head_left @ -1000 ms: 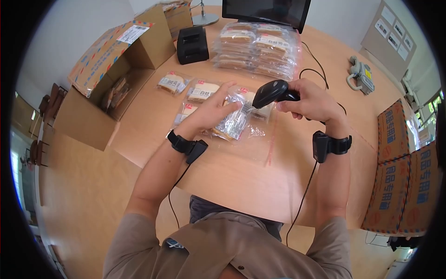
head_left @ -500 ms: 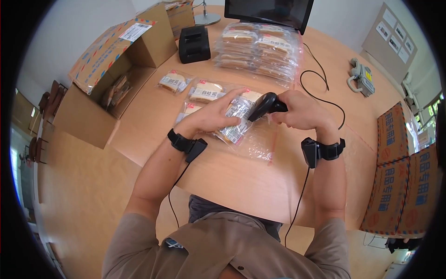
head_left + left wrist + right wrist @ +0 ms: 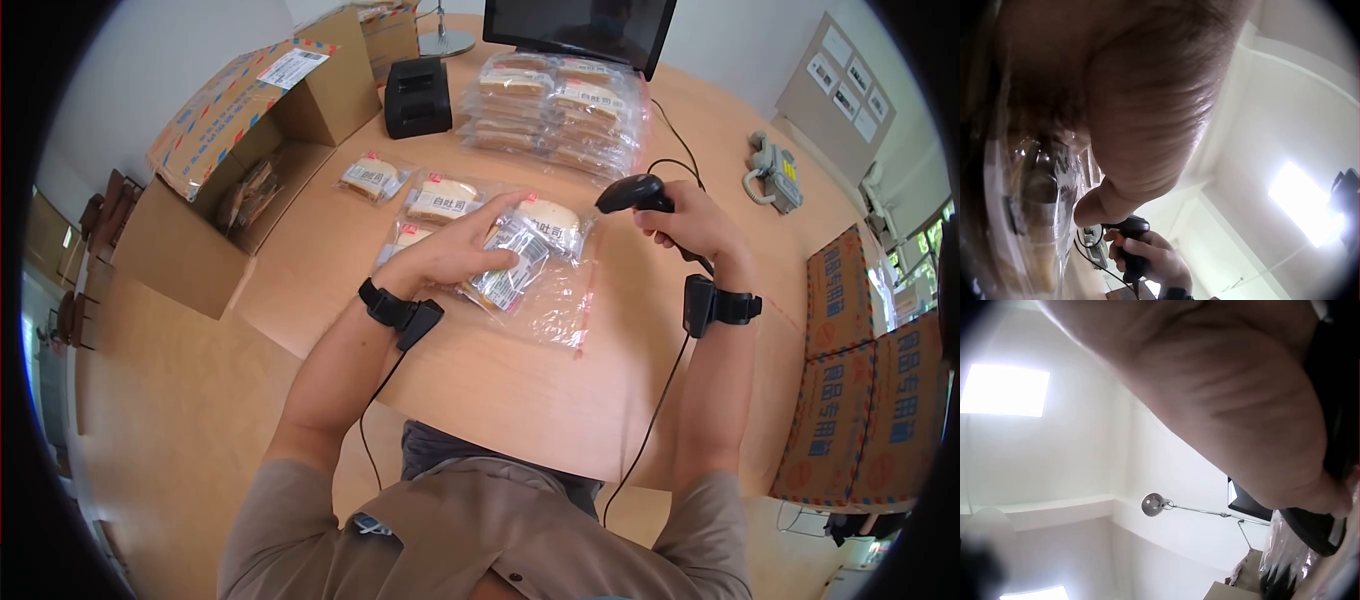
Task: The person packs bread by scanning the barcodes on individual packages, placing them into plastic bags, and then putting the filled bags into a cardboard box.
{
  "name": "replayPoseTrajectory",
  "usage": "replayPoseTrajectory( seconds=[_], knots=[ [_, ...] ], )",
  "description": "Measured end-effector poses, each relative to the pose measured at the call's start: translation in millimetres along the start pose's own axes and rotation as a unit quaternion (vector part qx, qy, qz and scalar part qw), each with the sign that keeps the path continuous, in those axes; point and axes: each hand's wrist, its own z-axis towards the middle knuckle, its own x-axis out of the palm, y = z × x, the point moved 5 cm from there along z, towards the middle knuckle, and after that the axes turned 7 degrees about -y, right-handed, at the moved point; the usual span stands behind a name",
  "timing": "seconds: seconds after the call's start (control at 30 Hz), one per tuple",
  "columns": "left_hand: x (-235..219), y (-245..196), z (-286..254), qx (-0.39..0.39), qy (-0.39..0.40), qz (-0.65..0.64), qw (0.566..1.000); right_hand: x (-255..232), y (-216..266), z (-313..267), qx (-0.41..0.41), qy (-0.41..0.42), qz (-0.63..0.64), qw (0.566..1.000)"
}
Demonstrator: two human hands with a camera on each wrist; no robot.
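In the head view my left hand (image 3: 455,252) holds a clear-wrapped bread packet (image 3: 513,268) with a printed barcode label facing up. Its thumb lies on the label, and the index finger reaches along the upper edge; the other fingers are hidden. My right hand (image 3: 695,222) grips a black handheld barcode scanner (image 3: 632,193), raised over the table right of the packets. In the left wrist view the scanner's handle (image 3: 1134,261) shows inside the curled fingers. Around the labelled packet lie further toast packets (image 3: 445,198) in clear plastic.
Behind are stacked bagged toast (image 3: 555,110), a black two-slot device (image 3: 417,97) and a monitor (image 3: 575,30). An open carton (image 3: 190,240) lies on its side at left. A telephone (image 3: 773,172) stands at right, near cartons (image 3: 850,400). The scanner's cable crosses the table.
The right hand brought the scanner down close to the label, then drew it back up and to the right. The left hand stays at the packet, with only a slight shift.
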Motion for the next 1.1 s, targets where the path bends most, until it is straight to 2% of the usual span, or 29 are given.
replayPoseTrajectory(
  seconds=[0.1,0.17,0.2,0.27,0.4,0.47,0.5,0.53,0.6,0.63,0.7,0.77,0.8,0.83,0.87,0.93,0.97,1.07,1.1],
  knots=[
    [0,5,1,-0.022,-0.001,-0.039,0.999,-19,-24,7,0.025,-0.046,-0.031,0.998],
    [-5,9,4,-0.017,-0.055,-0.022,0.998,-23,-48,16,0.046,-0.07,-0.078,0.993],
    [-6,8,5,-0.014,-0.053,-0.022,0.998,-26,-56,18,0.056,-0.088,-0.101,0.99],
    [-7,11,5,-0.072,-0.038,-0.11,0.991,-25,-74,27,0.053,-0.09,-0.102,0.989],
    [-8,-5,1,-0.061,-0.056,-0.144,0.986,-23,-87,32,0.049,-0.087,-0.08,0.992],
    [-10,-17,-1,-0.034,-0.08,-0.225,0.97,-23,-93,35,0.057,-0.088,-0.079,0.991],
    [-11,-17,-1,-0.035,-0.081,-0.224,0.971,-23,-96,37,0.063,-0.09,-0.079,0.991],
    [-14,-17,0,-0.022,-0.088,-0.243,0.966,-23,-91,33,0.062,-0.089,-0.078,0.991],
    [-26,-10,0,-0.011,-0.1,-0.256,0.961,-30,-67,17,0.052,-0.112,-0.163,0.979],
    [-33,-4,1,0.004,-0.081,-0.261,0.962,-32,-57,14,0.048,-0.111,-0.161,0.98],
    [-39,-6,-3,0.019,-0.065,-0.261,0.963,-48,-35,4,0.018,-0.218,-0.24,0.946],
    [-37,-32,-6,0.124,-0.09,-0.194,0.969,-51,-4,-10,0.013,-0.236,-0.213,0.948],
    [-34,-39,-7,0.125,-0.088,-0.192,0.969,-45,20,-17,-0.038,-0.223,-0.14,0.964],
    [-32,-51,-8,0.186,-0.101,-0.15,0.966,-37,38,-22,-0.087,-0.21,-0.066,0.972],
    [-28,-62,-10,0.248,-0.112,-0.109,0.956,-19,45,-21,-0.106,-0.147,0.02,0.983],
    [-23,-66,-11,0.25,-0.114,-0.08,0.958,15,60,-20,-0.139,-0.005,0.173,0.975],
    [-20,-67,-12,0.25,-0.123,-0.051,0.959,30,70,-22,-0.153,0.074,0.237,0.957],
    [-10,-65,-10,0.245,-0.114,-0.077,0.96,57,87,-27,-0.124,0.193,0.321,0.919],
    [-7,-63,-9,0.236,-0.1,-0.098,0.962,56,90,-29,-0.124,0.193,0.321,0.919]
  ],
)
